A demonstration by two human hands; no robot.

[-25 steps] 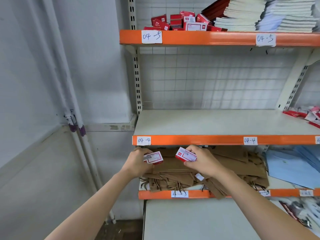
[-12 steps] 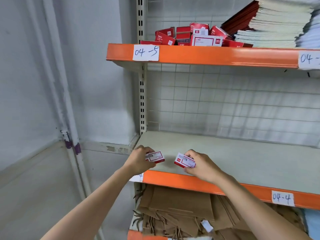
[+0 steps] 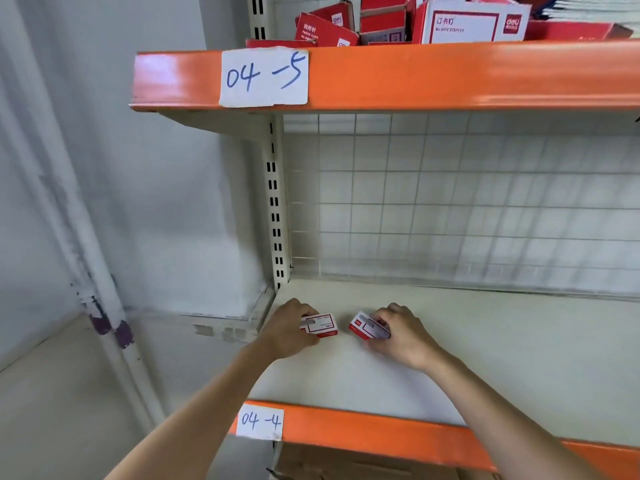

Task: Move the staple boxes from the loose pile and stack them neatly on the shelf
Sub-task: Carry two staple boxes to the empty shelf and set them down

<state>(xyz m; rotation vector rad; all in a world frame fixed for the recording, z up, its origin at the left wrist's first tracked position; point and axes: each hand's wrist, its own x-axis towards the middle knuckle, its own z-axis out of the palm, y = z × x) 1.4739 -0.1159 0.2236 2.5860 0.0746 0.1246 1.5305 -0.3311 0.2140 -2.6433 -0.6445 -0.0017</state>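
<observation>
- The left hand (image 3: 289, 332) grips one staple box (image 3: 320, 325); the right hand (image 3: 403, 336) grips a second box (image 3: 367, 328).
- Both boxes sit low over the shelf (image 3: 485, 344) marked 04-4, near its back left corner, just apart from each other; whether they touch it is unclear.
- No stack stands on this shelf yet, so I judge the work barely begun.
- The loose pile (image 3: 398, 24) on the shelf above is left to move.

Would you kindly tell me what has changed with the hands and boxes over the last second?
Both hands carried their small red-and-white staple boxes up from below the orange-edged shelf marked 04-4 and onto its surface. The left hand still grips its box, the right hand its own.
</observation>
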